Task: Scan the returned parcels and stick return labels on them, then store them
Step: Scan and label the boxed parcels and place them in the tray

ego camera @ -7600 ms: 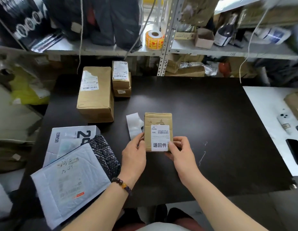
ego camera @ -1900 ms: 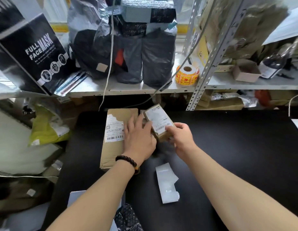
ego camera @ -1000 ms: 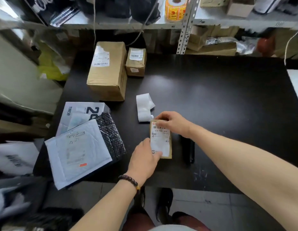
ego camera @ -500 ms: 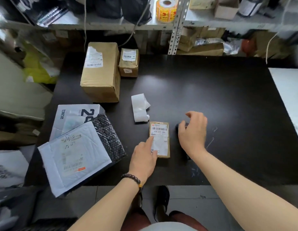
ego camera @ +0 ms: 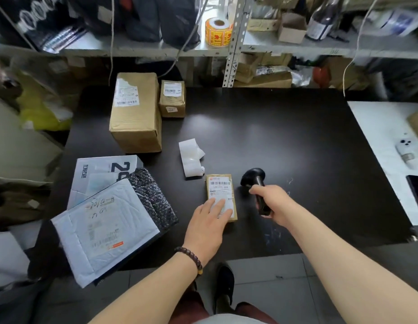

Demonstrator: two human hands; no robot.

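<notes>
since half a second ago, over the black table point(ego camera: 285, 136) the right hand point(ego camera: 272, 202) has picked up the scanner point(ego camera: 253, 177), fingers wrapped round its handle. the small parcel point(ego camera: 221, 190) lies near the front edge, just left of it, the left hand point(ego camera: 208, 220) pressing its near end with straight fingers. should they cover the barcode point(ego camera: 220, 183), or the scanner aim wide, the scan would probably fail.

Open room spans the right half of the black table point(ego camera: 297, 141), while its left is blocked by a large cardboard box point(ego camera: 136, 118), a small cardboard box point(ego camera: 172, 99) just beside it, stacked mailers point(ego camera: 105, 220) at the front edge and a curled backing strip point(ego camera: 190, 157) mid-table.
</notes>
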